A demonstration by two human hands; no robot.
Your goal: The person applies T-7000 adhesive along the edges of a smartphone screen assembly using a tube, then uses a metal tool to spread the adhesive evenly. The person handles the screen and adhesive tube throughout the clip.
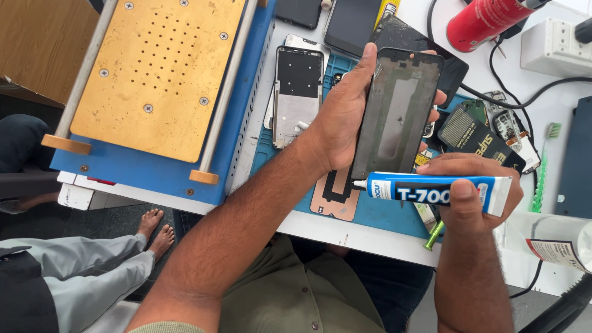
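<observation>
Spread across a cluttered white bench from the head view, a blue mat, spare phone frames and a gold-topped heating plate are sitting around the work. Left hand is clasping a dark phone frame upright above the mat, while right hand is gripping a glue tube, nozzle touching the frame's bottom corner. Gluing looks to be just starting; next calls for a steady, thin bead along the edge.

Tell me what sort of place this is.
Most likely a phone repair bench. The left hand holds a bare phone frame, the right hand a glue tube, with other opened phone parts and a yellow-topped heating machine beside them.
</observation>
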